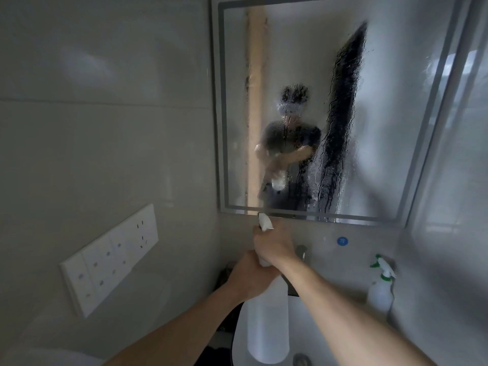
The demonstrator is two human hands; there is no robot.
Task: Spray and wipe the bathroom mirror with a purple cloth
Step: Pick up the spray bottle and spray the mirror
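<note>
The mirror (369,128) is misted and streaked with running droplets. Just below its lower edge a translucent spray bottle (268,320) points nozzle-up. The right hand (273,244) is curled round its spray head and the left hand (249,276) grips the neck beneath. Below the mirror is a white sink (306,313), and lower right a green-triggered bottle (381,286). A round blue sticker (342,241) under the mirror bears writing too small to read. A socket panel (111,257) is lower left.
</note>
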